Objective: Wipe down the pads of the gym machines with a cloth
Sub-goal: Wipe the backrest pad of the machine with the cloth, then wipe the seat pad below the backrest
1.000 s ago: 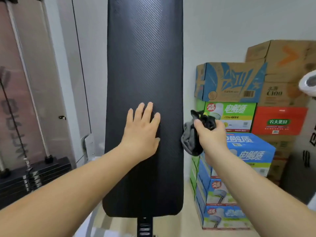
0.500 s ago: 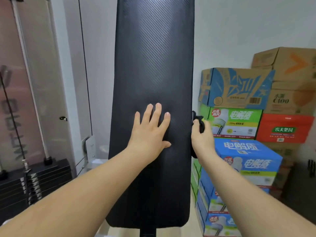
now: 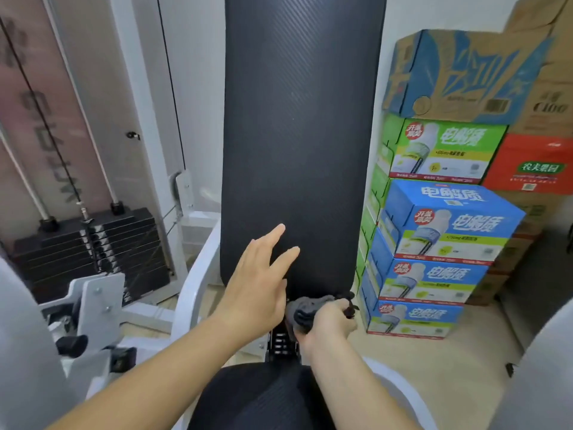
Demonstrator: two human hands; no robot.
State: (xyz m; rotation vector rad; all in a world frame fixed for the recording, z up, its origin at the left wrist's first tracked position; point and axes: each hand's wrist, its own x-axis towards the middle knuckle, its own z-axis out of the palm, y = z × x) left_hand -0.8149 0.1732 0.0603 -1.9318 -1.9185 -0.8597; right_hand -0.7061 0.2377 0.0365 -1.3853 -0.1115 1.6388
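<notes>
Grip: right hand [image 3: 325, 324] clenches grey cloth [image 3: 302, 311], bottom edge of backrest pad [image 3: 304, 135] just above | left hand [image 3: 259, 280] released, up-left of grip | I'd wipe that edge firmly, strokes overlapping.

Black back pad [image 3: 302, 135] with a fine diagonal weave; dark grey cloth [image 3: 305, 311] at lower centre; blue, green and red boxes [image 3: 449, 225] at right; black weight stack [image 3: 93, 246] left.
</notes>
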